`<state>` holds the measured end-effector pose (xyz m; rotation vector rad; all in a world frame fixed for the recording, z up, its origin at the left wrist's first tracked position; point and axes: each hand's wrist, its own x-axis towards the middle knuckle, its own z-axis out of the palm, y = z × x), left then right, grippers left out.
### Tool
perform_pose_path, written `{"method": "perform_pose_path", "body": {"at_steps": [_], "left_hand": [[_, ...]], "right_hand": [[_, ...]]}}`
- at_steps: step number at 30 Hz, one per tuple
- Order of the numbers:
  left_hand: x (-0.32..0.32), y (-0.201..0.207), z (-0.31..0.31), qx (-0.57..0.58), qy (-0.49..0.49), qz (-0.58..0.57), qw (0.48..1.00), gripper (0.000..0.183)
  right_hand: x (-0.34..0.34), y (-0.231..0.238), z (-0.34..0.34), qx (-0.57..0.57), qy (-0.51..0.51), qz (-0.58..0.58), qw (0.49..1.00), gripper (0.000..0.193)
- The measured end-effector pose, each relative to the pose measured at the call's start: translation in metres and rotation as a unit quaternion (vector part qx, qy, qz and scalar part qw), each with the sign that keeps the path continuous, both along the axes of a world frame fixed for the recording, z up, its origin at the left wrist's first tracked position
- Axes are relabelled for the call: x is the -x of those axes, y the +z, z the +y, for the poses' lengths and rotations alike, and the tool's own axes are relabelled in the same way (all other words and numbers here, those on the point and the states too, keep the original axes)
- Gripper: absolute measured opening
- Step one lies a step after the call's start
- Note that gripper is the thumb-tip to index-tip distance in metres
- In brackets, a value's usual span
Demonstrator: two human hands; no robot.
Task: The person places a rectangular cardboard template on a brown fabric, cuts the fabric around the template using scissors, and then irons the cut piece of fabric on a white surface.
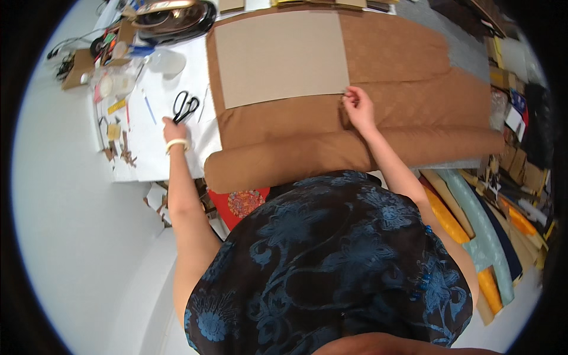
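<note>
The left hand point(173, 128) is reaching with loosely curled, empty fingers toward the black-handled scissors point(184, 106) lying on the white surface point(160, 154), while the right hand point(357, 105) is pinching the brown fabric point(402, 65) flat at the corner of the grey cardboard rectangle point(278, 56) to keep it steady.

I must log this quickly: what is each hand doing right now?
Left hand: reaching black-handled metal scissors; grip cannot be told.
Right hand: pinching the flat grey cardboard sheet corner.

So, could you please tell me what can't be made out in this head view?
- Left hand: fingertips at the black scissors; grip too small to tell.
- Right hand: whether it pinches the brown fabric or the grey card is unclear.
- Clutter at the table's far end: too small, bent by the rim.
</note>
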<state>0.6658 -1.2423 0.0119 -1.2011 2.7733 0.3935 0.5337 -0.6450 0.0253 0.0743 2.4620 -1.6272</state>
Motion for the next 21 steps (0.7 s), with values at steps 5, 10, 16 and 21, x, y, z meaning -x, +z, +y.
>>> {"method": "perform_pose_path", "body": {"at_steps": [5,10,16,21], "left_hand": [[0.008,0.067,0.024,0.006,-0.095,0.081,0.992,0.026],[0.017,0.149,0.112,-0.026,-0.304,0.006,0.952,0.027],[0.035,0.181,0.230,-0.154,-0.418,-0.031,0.895,0.033],[0.036,0.189,0.284,-0.185,-0.401,-0.033,0.896,0.032]], "right_hand": [[-0.013,0.090,-0.050,-0.100,0.163,0.141,0.971,0.017],[-0.036,0.136,-0.114,-0.040,0.290,0.261,0.920,0.019],[-0.054,0.137,-0.115,-0.095,0.367,0.344,0.859,0.031],[-0.059,0.164,-0.075,-0.146,0.392,0.281,0.864,0.040]]}}
